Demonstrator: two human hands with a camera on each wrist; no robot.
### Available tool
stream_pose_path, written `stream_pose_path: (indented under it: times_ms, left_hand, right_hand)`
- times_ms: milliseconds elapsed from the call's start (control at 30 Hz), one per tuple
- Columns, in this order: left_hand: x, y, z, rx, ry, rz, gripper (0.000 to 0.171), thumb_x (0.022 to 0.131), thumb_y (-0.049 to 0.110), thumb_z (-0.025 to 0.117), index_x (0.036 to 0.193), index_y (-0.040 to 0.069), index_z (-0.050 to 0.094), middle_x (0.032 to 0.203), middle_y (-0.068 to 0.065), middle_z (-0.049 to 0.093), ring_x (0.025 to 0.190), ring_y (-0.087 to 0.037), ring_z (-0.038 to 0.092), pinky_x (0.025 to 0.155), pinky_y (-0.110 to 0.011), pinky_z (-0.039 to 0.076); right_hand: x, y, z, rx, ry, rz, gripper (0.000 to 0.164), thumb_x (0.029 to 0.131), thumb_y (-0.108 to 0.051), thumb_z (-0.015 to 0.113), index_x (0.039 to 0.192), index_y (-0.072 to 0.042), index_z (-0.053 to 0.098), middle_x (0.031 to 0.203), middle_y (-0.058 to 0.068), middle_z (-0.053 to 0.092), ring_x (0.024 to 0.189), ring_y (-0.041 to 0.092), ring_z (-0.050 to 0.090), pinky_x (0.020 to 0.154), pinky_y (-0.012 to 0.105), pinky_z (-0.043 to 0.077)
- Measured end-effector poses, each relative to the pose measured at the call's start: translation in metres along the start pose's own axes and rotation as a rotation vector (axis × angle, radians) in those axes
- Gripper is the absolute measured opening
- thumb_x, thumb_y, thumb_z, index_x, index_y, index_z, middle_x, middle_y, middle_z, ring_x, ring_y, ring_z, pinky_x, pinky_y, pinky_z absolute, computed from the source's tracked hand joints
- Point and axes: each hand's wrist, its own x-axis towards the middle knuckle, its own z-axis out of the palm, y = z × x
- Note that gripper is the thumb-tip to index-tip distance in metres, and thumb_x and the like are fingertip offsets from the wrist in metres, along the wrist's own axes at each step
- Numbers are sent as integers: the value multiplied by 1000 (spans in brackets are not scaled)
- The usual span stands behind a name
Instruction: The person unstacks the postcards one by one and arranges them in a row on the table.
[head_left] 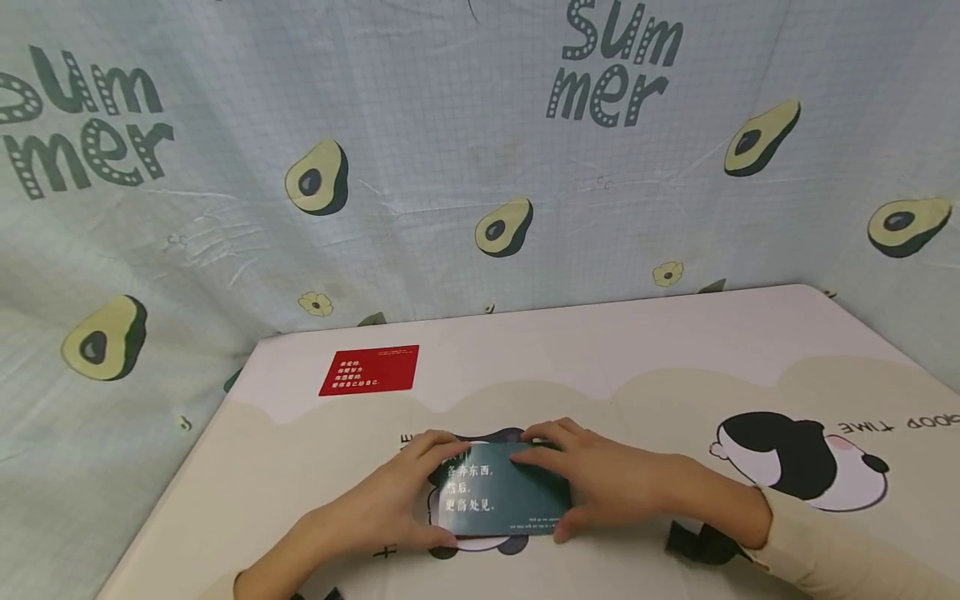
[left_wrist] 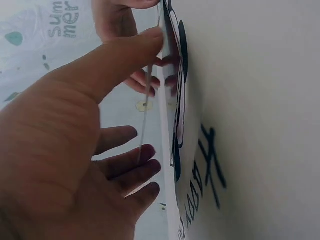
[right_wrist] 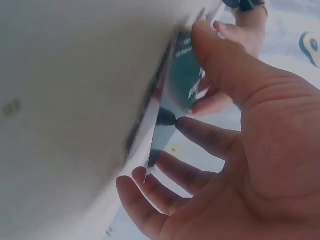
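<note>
A teal postcard [head_left: 517,492] with white lettering lies between both hands at the front middle of the table. My left hand [head_left: 390,500] grips its left end, thumb at the near edge and fingers along the far edge. At the other end my right hand [head_left: 611,475] holds it the same way, with the index finger over its top face. The left wrist view shows the card nearly edge-on, tilted and lifted at one side from the tabletop. In the right wrist view the glossy card [right_wrist: 182,75] mirrors the fingertips. Part of its far edge is hidden by fingers.
A red postcard [head_left: 371,371] with white lettering lies at the back left of the table [head_left: 570,350]. A cartoon dog [head_left: 810,467] is printed on the mat to the right. Behind the table hangs a cloth [head_left: 420,108] with avocado prints.
</note>
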Motion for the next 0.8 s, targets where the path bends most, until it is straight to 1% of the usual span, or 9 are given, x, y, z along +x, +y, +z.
stream_pose_path:
  times_ms: [133,200,300,433,500,667,800]
  left_hand:
    - [2,-4,-5,-14,40,29,86,70,39,84,142,17,41,138,9,36,122,-14,40,95,-34,47]
    - [1,-6,-8,-32,65,43,86,70,36,85,141,15,42,138,8,37,122,-14,41,96,-36,47]
    - [0,-11,-13,-62,98,48,85,70,35,85,141,15,42,139,6,38,124,-17,41,95,-40,47]
    - [0,-16,-20,-87,135,14,88,68,37,85,142,19,41,139,3,41,125,-21,42,93,-45,48]
    - [1,-17,-22,-98,149,3,89,66,35,86,142,19,42,139,2,42,125,-23,42,93,-47,48]
    - [6,-21,-26,-100,184,41,87,67,33,85,141,17,42,139,-1,44,125,-25,42,96,-52,44]
    - [11,-23,-27,-116,214,49,86,70,32,84,142,18,41,139,-2,43,123,-27,44,95,-53,45]
  right_hand:
    - [-2,5,-7,42,20,17,88,72,-64,71,146,-32,36,152,-3,22,134,18,28,99,42,43]
    - [-2,9,-10,52,42,13,90,71,-64,71,146,-33,35,153,-3,21,134,18,26,98,42,44]
    - [0,14,-12,52,71,10,90,71,-63,72,146,-33,34,153,-2,21,134,18,25,97,41,45]
    - [2,15,-14,54,99,2,88,73,-57,75,147,-31,34,152,0,22,135,18,24,96,37,46]
    - [3,14,-15,58,109,-7,88,74,-54,76,147,-30,34,152,0,23,135,18,24,96,35,46]
    - [7,17,-18,68,133,-20,86,74,-53,76,147,-29,36,151,-1,23,135,18,24,94,32,48]
    - [13,25,-21,73,180,-36,81,76,-53,75,145,-28,41,151,-1,24,134,19,25,93,33,48]
